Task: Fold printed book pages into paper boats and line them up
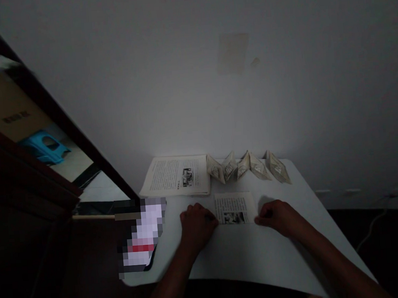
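Observation:
A folded sheet of printed paper lies on the white table in front of me. My left hand rests curled at the sheet's left edge, fingertips pinching or pressing that edge. At the sheet's lower right corner my right hand is also curled, fingers closed against the paper. Both hands touch the sheet, one on each side.
A stack of printed pages lies at the table's back left. Several folded paper shapes stand in a row along the wall. A blurred-out object sits at the table's left edge. A dark door frame and a blue stool are at left.

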`<state>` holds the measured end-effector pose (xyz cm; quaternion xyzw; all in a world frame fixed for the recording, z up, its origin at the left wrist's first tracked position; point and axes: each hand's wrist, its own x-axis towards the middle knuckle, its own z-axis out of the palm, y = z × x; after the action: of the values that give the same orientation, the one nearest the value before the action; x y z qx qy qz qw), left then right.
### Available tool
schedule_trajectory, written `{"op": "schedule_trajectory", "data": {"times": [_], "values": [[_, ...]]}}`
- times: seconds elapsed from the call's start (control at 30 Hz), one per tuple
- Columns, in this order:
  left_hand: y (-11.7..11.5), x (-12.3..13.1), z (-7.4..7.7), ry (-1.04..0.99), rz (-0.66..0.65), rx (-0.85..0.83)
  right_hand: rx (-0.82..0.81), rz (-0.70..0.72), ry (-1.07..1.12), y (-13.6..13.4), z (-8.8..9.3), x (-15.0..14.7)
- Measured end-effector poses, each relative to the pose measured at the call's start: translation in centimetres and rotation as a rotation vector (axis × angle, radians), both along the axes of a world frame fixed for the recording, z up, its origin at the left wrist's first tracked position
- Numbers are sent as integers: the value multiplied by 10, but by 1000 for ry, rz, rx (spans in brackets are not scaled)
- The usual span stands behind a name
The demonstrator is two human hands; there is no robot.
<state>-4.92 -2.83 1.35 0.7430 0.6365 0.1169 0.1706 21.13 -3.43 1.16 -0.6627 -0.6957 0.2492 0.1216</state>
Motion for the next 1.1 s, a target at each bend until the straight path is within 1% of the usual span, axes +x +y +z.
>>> {"op": "schedule_trajectory", "data": {"times": [0.17, 0.3, 0.4, 0.47, 0.63, 0.8, 0.87, 0.93, 1.03, 1.1], "values": [[-2, -1, -5, -62, 5, 53, 6, 25, 90, 1, -2, 10], [-3, -2, -6, -166, 28, 105, 77, 31, 173, 2, -5, 13], [-2, -2, -6, -243, 67, 137, 135, -8, 282, 3, -5, 9], [-2, -1, -7, -272, 68, 152, 143, -38, 350, 3, -4, 3], [-4, 3, -14, -284, 29, 235, 128, -114, 461, 3, -4, -11], [-5, 2, -19, -341, -3, 276, 105, -125, 573, 5, -12, -14], [-5, 1, -21, -425, 14, 283, 103, -115, 622, 6, -15, -13], [-3, -2, -22, -562, 67, 264, 109, -113, 665, 6, -17, -11], [0, -6, -20, -807, 142, 174, 156, -145, 690, 4, -21, -9], [2, -6, -17, -886, 138, 94, 210, -177, 691, 3, -24, -8]]}}
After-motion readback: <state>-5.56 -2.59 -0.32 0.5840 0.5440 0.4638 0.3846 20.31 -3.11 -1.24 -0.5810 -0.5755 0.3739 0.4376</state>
